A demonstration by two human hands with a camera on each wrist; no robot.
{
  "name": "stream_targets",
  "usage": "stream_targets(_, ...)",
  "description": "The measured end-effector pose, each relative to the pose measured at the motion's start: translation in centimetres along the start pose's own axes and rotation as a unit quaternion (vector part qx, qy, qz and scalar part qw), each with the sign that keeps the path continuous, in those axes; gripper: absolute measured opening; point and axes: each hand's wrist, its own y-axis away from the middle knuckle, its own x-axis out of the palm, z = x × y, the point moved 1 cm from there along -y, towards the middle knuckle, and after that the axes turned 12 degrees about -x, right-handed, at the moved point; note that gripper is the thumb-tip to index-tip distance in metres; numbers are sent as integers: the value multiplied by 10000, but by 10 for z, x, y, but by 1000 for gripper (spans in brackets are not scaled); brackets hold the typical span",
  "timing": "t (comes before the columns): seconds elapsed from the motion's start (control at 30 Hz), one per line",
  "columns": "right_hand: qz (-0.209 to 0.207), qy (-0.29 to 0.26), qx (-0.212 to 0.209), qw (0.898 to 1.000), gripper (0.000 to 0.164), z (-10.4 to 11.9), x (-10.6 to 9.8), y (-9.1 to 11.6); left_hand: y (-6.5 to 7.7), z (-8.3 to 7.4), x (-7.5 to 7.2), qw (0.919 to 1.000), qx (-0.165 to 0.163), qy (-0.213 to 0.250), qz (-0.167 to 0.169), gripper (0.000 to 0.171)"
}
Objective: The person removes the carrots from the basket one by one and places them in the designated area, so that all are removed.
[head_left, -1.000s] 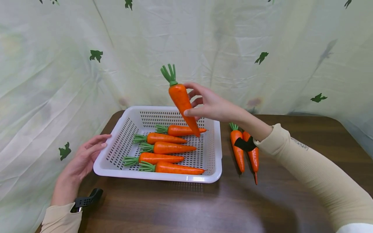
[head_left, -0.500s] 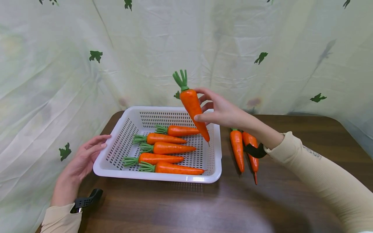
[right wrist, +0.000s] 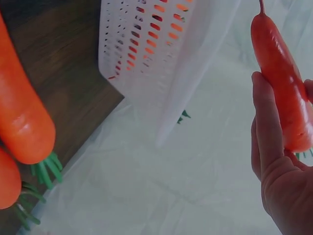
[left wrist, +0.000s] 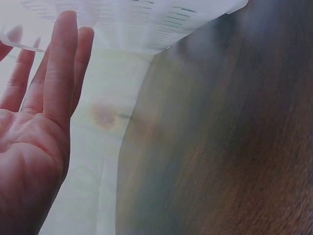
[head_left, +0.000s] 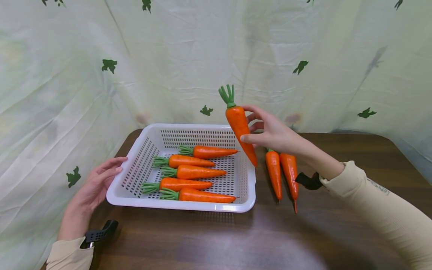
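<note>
My right hand point(head_left: 275, 133) pinches a carrot point(head_left: 240, 125) between thumb and fingers, its green top up and its orange tip pointing down to the right. It is held over the right end of a white perforated basket point(head_left: 182, 205). In the right wrist view the same carrot point(right wrist: 281, 83) lies along the fingers beside the basket wall point(right wrist: 146, 73). Several carrots point(head_left: 206, 172) lie side by side in the basket, green tops to the left. With fairly straight fingers, my left hand point(head_left: 96, 187) touches the basket's left rim; the left wrist view shows its fingers point(left wrist: 57, 73) extended beneath the basket.
Two more carrots, one left point(head_left: 274, 174) and one right point(head_left: 290, 174), lie on the dark wooden table point(head_left: 189, 240) right of the basket, under the right forearm. A pale curtain point(head_left: 189, 56) with green leaf shapes hangs behind and to the left of the table.
My right hand has carried the carrot to the right and slightly down, from over the basket's middle to its right end. The left hand and the basket stay nearly as they were.
</note>
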Motion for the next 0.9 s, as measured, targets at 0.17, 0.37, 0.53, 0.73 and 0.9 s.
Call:
stream_targets(0.17,-201,61,140,9997,73,-5,-5,10,1,0,0,10000,-19,48,-3,39)
stream_targets(0.37,-308,92,58,9995,72,-10,-11,22,0,1,-1,10000,-23,87,2,39)
stream_targets(0.53,-448,77,82,9989,72,-15,-15,32,0,1,0,9999,-13,98,55,40)
stream_targets(0.73,-660,61,323,9973,73,-16,-20,41,1,0,0,9999,-15,130,53,39)
stream_targets(0.9,-778,135,421,9960,76,-16,-25,49,1,0,0,9999,4,143,58,40)
